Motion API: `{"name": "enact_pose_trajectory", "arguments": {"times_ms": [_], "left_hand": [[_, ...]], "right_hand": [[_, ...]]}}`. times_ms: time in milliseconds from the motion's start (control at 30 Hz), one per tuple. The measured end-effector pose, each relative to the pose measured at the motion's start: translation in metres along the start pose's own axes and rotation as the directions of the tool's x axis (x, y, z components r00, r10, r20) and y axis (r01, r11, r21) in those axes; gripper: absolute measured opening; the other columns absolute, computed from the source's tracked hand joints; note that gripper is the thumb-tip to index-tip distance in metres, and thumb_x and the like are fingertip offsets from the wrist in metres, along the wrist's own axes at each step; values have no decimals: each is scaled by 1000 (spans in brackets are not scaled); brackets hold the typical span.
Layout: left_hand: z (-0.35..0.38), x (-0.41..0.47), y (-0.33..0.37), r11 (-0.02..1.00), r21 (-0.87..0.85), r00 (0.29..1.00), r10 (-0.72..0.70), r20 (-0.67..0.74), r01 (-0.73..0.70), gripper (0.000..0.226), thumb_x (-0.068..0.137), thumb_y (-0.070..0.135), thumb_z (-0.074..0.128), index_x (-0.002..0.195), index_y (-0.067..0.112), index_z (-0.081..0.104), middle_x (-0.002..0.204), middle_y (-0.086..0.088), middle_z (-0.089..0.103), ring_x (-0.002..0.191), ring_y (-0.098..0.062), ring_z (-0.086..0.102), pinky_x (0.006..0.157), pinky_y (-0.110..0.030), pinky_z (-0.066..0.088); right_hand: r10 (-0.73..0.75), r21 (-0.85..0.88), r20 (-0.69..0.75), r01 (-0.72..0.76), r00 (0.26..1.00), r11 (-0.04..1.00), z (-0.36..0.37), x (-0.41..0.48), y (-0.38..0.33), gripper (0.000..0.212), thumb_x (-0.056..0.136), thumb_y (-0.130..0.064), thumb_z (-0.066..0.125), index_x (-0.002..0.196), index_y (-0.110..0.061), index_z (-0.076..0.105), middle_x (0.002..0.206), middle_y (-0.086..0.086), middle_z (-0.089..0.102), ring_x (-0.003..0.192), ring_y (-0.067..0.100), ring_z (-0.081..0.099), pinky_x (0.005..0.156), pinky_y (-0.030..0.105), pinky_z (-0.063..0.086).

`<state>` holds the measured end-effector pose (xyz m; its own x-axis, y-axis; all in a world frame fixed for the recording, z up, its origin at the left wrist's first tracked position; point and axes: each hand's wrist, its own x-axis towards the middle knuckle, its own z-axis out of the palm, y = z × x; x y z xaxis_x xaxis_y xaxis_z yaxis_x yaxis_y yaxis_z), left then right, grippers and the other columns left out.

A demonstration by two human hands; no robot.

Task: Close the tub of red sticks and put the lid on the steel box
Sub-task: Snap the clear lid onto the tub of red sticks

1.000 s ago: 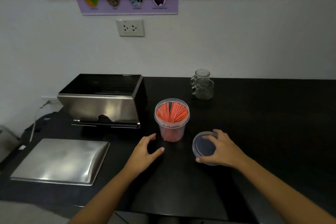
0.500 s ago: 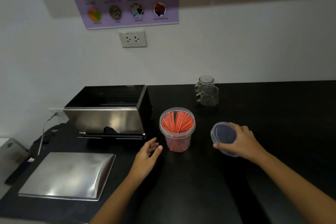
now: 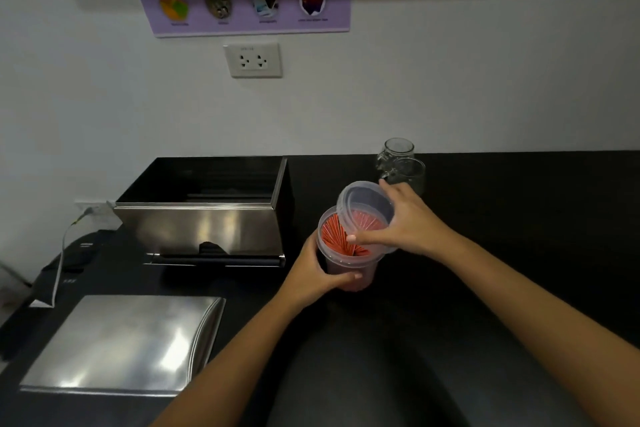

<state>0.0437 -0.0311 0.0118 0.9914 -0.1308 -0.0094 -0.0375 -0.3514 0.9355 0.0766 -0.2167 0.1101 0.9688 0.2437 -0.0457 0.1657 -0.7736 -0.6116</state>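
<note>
A clear plastic tub full of red sticks stands on the black counter, right of the open steel box. My left hand wraps around the tub's left side. My right hand holds the round clear lid tilted over the tub's mouth, its right edge low and its left edge raised. The steel box's flat lid lies on the counter at the front left, apart from the box.
Two empty glass jars stand behind the tub near the wall. A white cable and dark items lie left of the steel box. A wall socket and a purple poster hang above the black counter.
My right hand lifted the clear lid from the counter and brought it left over the tub. My left hand moved in and took hold of the tub's side.
</note>
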Motion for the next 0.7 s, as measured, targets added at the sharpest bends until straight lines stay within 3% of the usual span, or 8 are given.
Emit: {"name": "enact_pose_trajectory", "arguments": {"times_ms": [100,200,267,433,700], "left_hand": [[1,8,0,997,-37,995,72,63,-70,92,54,32,87,121,56,28,124,21,49,115,13,47,83,-1,40],[-1,16,0,990,-77,987,126,103,-119,91,54,29,87,125,46,33,125,13,53,117,3,51,87,-9,44],[-2,20,-2,986,-92,982,148,122,-137,94,54,28,88,131,36,34,126,9,54,118,-1,52,90,-12,44],[-2,30,-10,988,-103,982,124,140,-110,97,51,20,90,132,23,38,125,-3,57,117,-14,55,100,-42,46],[-3,30,-14,992,-82,983,108,146,-96,98,49,32,89,132,29,36,125,4,57,117,-6,54,101,-36,46]], "right_hand": [[-40,-31,70,42,997,999,2,8,-13,131,34,-81,60,143,-27,11,145,0,21,133,21,25,102,42,32],[-60,6,138,60,989,998,1,10,-19,125,37,-77,65,141,-29,16,138,-4,26,129,17,27,96,34,31],[-90,-90,174,107,981,990,3,9,-21,122,41,-75,67,141,-29,15,135,-5,26,126,15,26,97,35,30],[-92,-294,220,156,971,943,9,9,-23,119,46,-71,68,141,-30,10,136,-3,24,123,15,25,92,36,36],[-90,-307,237,162,967,938,9,14,-25,117,47,-68,69,141,-33,8,135,0,24,123,17,25,92,38,38]]}}
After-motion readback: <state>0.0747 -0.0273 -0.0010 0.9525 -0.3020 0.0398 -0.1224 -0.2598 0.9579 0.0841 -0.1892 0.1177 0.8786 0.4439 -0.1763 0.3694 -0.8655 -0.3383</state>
